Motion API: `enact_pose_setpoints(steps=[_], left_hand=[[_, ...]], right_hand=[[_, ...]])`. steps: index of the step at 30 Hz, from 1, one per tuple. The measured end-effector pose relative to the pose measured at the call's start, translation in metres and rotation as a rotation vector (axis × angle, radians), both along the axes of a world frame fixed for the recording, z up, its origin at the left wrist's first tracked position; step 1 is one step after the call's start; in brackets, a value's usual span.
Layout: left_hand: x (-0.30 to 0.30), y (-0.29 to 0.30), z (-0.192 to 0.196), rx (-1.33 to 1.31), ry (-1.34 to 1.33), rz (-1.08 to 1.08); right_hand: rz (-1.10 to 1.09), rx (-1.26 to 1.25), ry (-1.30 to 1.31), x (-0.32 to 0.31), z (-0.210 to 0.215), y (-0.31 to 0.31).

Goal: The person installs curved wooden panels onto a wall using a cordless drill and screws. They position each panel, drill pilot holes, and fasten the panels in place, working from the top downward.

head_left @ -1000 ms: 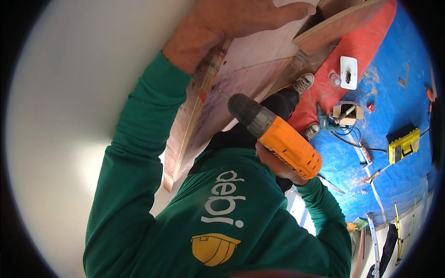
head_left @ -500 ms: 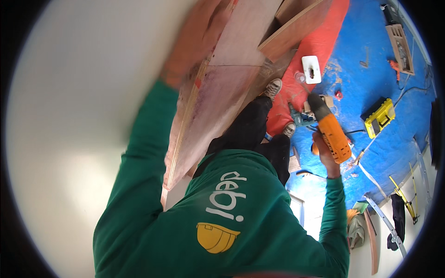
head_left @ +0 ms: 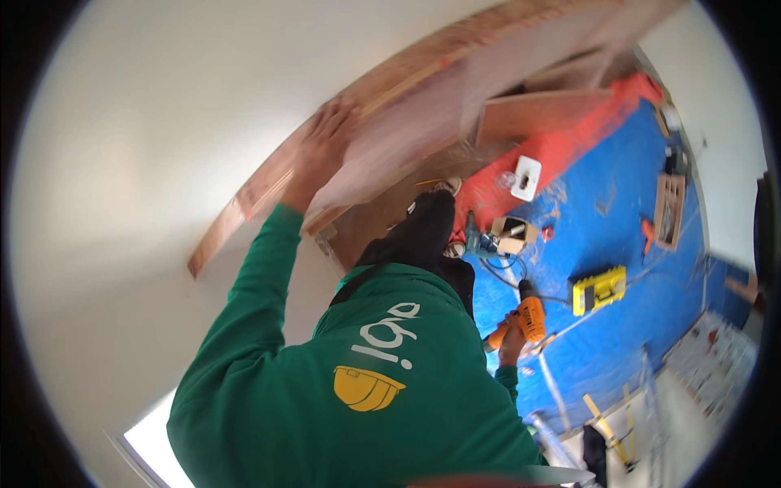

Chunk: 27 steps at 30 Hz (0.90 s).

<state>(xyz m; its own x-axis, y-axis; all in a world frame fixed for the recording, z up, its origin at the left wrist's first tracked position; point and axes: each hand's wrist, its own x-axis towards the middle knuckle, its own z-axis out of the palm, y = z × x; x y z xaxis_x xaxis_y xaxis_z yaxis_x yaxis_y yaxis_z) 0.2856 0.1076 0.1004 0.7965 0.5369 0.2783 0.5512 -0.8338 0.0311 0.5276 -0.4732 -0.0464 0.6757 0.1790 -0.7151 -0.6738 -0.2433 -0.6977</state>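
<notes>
My left hand (head_left: pixel 325 150) is raised and pressed flat against a long wooden board (head_left: pixel 423 106) that lies along the white wall. The board is blurred in the picture. My right hand (head_left: pixel 512 342) hangs low at my side and grips an orange cordless drill (head_left: pixel 527 315), its nose pointing up and away over the floor. My green sleeves and chest fill the lower middle of the view, with my dark trousers and a shoe below the board.
Blue sheeting (head_left: pixel 618 220) and a red strip (head_left: pixel 569 146) cover the floor far below. On it lie a yellow tool case (head_left: pixel 598 290), a white box (head_left: pixel 526 177), a wooden tray (head_left: pixel 669 210), another drill (head_left: pixel 474 241), cables and loose boards. Ladder rails (head_left: pixel 561 443) show at lower right.
My right hand has dropped the drill from near the board down to my side. My left hand has slid along the board, and the view has swung so the board lies more level.
</notes>
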Motion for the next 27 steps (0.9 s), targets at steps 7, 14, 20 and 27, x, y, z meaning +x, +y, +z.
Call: enact_pose_setpoints(steps=[7, 14, 20, 27], left_hand=[[-0.007, -0.017, -0.002, 0.006, -0.174, 0.082], [-0.112, -0.068, -0.007, 0.056, -0.218, 0.355], [-0.222, -0.092, 0.0, 0.034, -0.261, 0.431], [-0.312, -0.097, -0.004, -0.031, -0.534, 0.564]], right_hand=[[0.278, 0.054, 0.01, 0.0, 0.01, -0.006], [0.322, -0.038, -0.103, -0.002, 0.017, -0.006], [0.345, -0.058, -0.178, -0.009, 0.005, 0.005], [0.564, -0.046, -0.347, -0.046, 0.006, 0.042]])
